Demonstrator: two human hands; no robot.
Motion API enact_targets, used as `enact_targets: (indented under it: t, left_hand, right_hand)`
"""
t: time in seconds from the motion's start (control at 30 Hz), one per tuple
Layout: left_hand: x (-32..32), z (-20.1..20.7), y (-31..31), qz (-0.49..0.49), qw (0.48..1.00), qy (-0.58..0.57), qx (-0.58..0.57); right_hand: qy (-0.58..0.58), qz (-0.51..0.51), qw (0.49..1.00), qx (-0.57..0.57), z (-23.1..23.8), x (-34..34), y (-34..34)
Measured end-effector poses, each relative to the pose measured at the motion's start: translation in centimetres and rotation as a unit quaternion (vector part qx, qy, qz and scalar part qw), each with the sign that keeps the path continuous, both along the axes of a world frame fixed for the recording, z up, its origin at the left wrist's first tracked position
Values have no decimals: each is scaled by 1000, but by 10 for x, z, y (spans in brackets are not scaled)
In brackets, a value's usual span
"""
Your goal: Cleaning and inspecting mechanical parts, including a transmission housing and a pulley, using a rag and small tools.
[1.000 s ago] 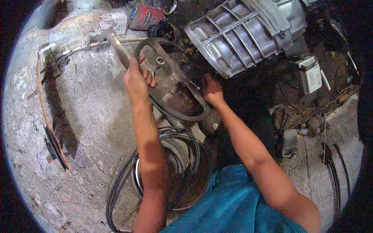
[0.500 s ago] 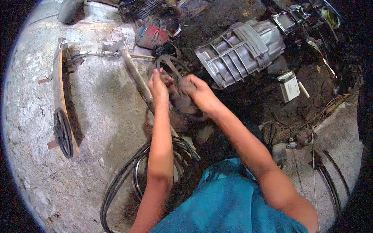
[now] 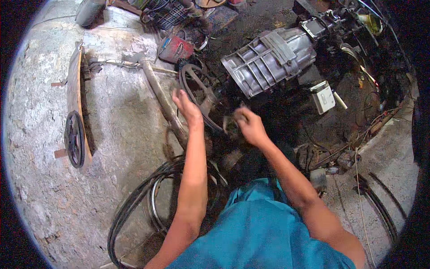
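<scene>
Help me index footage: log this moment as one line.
left hand: open, near steering wheel; right hand: curled, contents unclear; metal casing: beyond

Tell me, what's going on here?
A person in a teal cloth garment is at a dark, round, spoked steering wheel. The bare left hand is open beside its rim; the bare right hand is curled near its lower end, though blur hides whether it holds anything. A silver, ribbed metal housing lies beyond.
</scene>
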State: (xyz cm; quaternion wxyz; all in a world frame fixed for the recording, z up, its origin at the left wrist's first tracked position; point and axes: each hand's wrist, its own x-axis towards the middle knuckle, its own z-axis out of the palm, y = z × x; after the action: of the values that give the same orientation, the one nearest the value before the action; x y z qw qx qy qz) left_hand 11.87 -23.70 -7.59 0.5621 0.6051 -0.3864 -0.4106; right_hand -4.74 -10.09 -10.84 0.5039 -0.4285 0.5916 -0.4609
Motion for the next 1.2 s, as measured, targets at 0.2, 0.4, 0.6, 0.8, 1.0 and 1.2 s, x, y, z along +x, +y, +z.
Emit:
enact_targets:
  t: [0.2,0.4,0.6,0.8,1.0,1.2]
  left_hand:
    - [-19,7,31,-18,986,-132,-96]
    - [-5,28,31,120,965,-233,-22]
    - [-101,61,107,-47,969,-185,-155]
    - [-126,20,75,0,995,-84,-62]
    - [-196,-5,76,-73,960,-222,-153]
    - [-277,-33,49,-38,992,-117,-19]
  right_hand:
    - [162,-79,957,-225,129,41,-47]
    - [80,-24,987,-139,38,20,33]
    - [4,-197,977,-85,120,-30,26]
    - [79,-74,981,-164,91,-58,60]
    - [-22,-247,965,-85,120,-124,47]
    - [27,-109,985,-128,76,-179,94]
